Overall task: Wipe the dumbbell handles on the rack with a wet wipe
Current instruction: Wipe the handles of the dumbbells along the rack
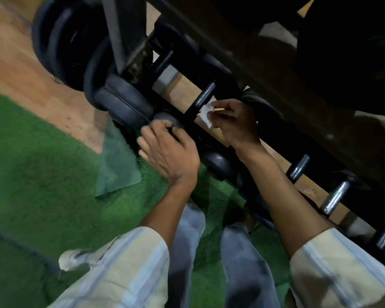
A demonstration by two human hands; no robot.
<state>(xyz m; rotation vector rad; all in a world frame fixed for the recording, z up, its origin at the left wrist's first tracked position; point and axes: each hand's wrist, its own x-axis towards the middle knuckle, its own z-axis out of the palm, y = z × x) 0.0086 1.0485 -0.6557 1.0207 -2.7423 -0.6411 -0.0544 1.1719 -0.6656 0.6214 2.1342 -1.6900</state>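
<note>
R hand point(233, 121) is pinching the wet wipe point(206, 114) against a dumbbell handle point(200, 101) on the rack point(276, 138). L hand point(169, 150) is resting fingers curled over that dumbbell's near end, w/ open green turf point(42, 174) lying to its left.
</note>
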